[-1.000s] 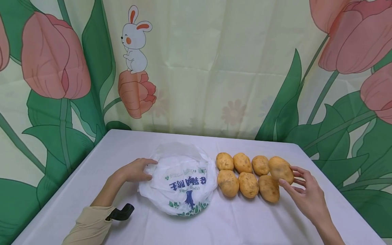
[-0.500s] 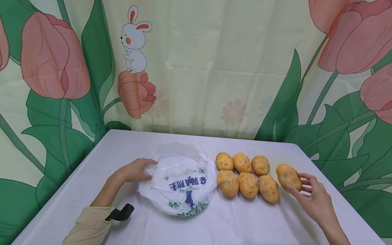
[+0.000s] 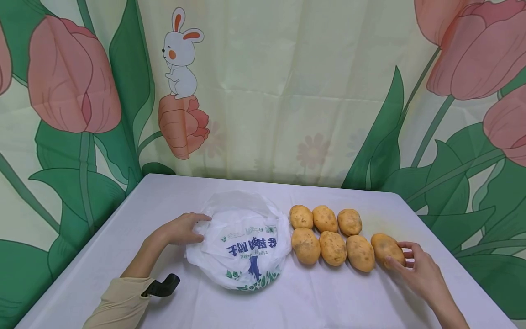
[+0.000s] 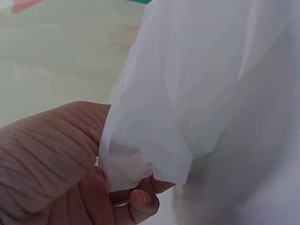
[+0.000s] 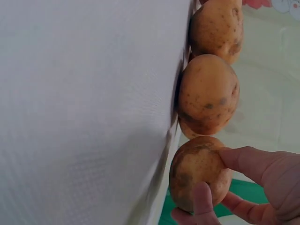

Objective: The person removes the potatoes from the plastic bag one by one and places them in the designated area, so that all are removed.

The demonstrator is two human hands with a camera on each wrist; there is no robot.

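My right hand (image 3: 421, 269) holds a potato (image 3: 386, 250) between thumb and fingers at the right end of the front row, low over the table. In the right wrist view that potato (image 5: 194, 171) sits close beside its neighbour (image 5: 208, 96). Three potatoes form the back row, among them a rightmost one (image 3: 349, 222). Three others stand in the front row, the middle one (image 3: 333, 248) between two larger ones. My left hand (image 3: 185, 228) grips the left rim of a white plastic bag (image 3: 246, 269); in the left wrist view its fingers curl at the bag's edge (image 4: 145, 154).
A white cloth covers the table (image 3: 312, 301). Behind it hangs a curtain (image 3: 271, 114) printed with tulips and a rabbit. A black wrist device (image 3: 164, 285) sits on the left forearm. The bag lies just left of the potatoes.
My right hand has carried the potato from above the back row's right end, first rightward, then down toward me to the front row's end. The left hand and bag stay still.
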